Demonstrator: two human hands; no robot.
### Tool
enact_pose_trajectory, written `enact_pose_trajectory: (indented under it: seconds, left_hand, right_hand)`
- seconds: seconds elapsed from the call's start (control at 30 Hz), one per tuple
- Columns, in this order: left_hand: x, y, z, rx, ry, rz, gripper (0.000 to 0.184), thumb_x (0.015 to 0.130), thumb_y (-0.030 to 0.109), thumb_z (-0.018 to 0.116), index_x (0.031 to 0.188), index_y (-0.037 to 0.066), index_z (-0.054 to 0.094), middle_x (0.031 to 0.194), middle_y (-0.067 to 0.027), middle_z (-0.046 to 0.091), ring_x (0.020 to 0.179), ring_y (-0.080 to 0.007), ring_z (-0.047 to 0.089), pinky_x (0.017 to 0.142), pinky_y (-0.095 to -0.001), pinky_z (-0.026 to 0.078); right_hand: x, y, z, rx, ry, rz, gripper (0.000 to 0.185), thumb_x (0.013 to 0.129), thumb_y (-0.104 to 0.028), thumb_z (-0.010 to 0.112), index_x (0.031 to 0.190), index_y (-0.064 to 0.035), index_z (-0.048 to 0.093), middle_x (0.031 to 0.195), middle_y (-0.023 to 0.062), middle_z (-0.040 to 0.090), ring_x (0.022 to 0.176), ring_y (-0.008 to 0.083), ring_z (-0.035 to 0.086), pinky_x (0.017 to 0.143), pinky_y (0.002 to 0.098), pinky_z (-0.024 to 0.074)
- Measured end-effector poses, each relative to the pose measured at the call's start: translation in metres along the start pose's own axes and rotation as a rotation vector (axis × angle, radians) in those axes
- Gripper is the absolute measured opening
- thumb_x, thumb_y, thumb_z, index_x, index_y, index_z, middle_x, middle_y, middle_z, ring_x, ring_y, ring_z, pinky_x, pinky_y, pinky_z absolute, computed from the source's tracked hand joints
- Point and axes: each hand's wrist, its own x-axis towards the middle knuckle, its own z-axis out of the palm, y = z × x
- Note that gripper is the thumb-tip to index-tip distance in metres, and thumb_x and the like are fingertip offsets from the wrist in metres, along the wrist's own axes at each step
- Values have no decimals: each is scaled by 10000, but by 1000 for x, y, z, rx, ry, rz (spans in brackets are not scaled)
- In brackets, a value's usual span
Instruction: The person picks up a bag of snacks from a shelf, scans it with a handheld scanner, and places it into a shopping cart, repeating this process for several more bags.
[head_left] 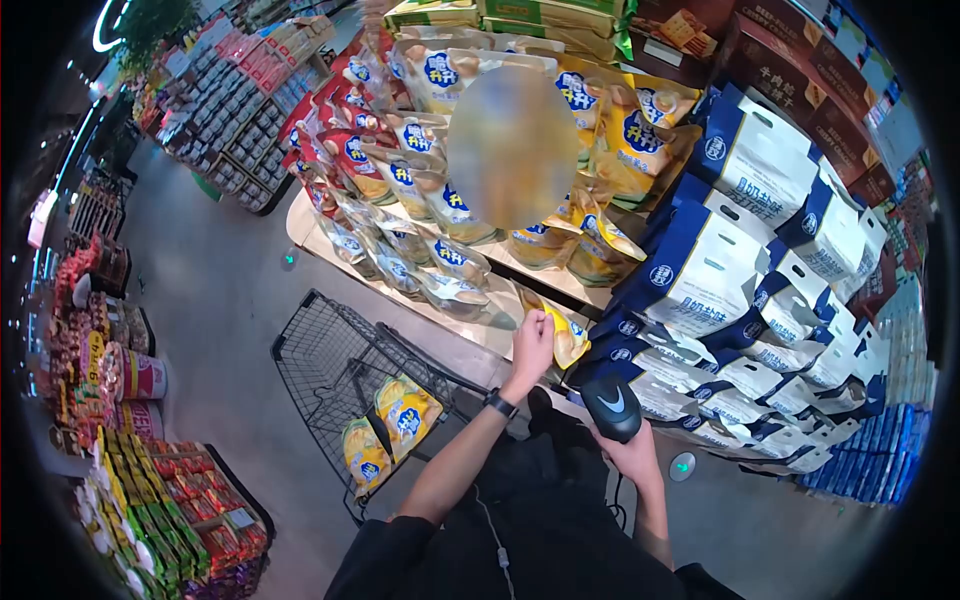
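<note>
In front of the shelf, my left hand (532, 350) has its fingers closed on the top of a yellow snack bag (568, 338). A dark watch band circles that wrist. My right hand (630, 450) grips a black handheld barcode scanner (612, 407), held to the right of the bag. Beyond both hands, similar bags stand in rows on a light display shelf (460, 325): yellow bags (635, 150), silvery ones (440, 75) and red ones (350, 150). A round blur hides the middle of the display.
A black wire shopping cart (330, 345) stands to my left, with yellow snack bags (405, 415) in it. Blue and white handled cartons (700, 265) are stacked at the right, brown boxes (790, 70) behind them. Stacked goods (150, 510) line the aisle at the lower left.
</note>
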Motion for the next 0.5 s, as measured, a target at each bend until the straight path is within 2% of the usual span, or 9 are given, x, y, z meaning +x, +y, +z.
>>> enact_pose_trajectory:
  seconds: [0.1,0.13,0.23,0.27,0.3,0.37,0.4,0.5]
  left_hand:
    - [20,-23,33,-12,-14,12,244,1039,199,578,972,-35,590,794,-150,718,701,-244,712,632,-377,521]
    - [26,-26,38,53,-44,-11,234,1039,199,579,995,-31,585,783,-141,707,714,-222,718,638,-360,535]
    - [38,-33,55,11,-31,-16,212,1032,195,569,986,-11,559,743,-199,668,698,-374,698,624,-453,523]
    - [38,-36,60,-195,-112,-195,245,1048,226,574,1074,-15,545,857,-172,695,736,-273,722,654,-384,571]
    - [36,-41,64,-282,-171,-233,257,1054,229,573,1127,-14,529,945,-166,686,781,-241,719,681,-359,583]
    - [38,-52,68,-461,-273,-300,304,1065,233,570,1232,-10,497,1121,-156,667,872,-175,713,735,-307,606]
    - [35,-41,57,-346,-331,-267,377,1065,250,578,1318,-9,473,1192,-149,652,960,-177,703,776,-306,601]
    - [21,-35,27,-343,-341,-292,437,1066,259,578,1387,-9,451,1216,-145,665,996,-180,700,814,-314,590]
  right_hand:
    - [0,5,-7,2,30,-2,281,817,-141,827,1012,23,709,836,84,737,751,124,665,731,310,536]
    - [1,7,-9,3,35,2,285,817,-140,826,1017,26,708,858,91,741,773,130,667,753,312,537]
    - [4,10,-13,17,47,9,287,820,-136,822,1024,31,708,906,103,750,826,142,672,805,316,537]
    - [5,7,-13,29,50,9,281,823,-133,819,1022,32,709,910,101,750,836,143,673,813,316,536]
    - [5,6,-14,39,48,8,275,826,-131,816,1020,33,709,915,98,749,846,144,674,822,317,535]
    - [9,13,-14,48,39,-12,248,831,-125,813,995,31,710,854,84,737,781,137,671,755,314,537]
    - [11,15,-14,51,29,-23,235,834,-122,812,982,30,711,824,76,730,748,133,670,721,313,538]
    - [13,-4,-13,2,-54,114,196,836,-112,812,927,22,702,703,44,682,607,107,620,586,296,500]
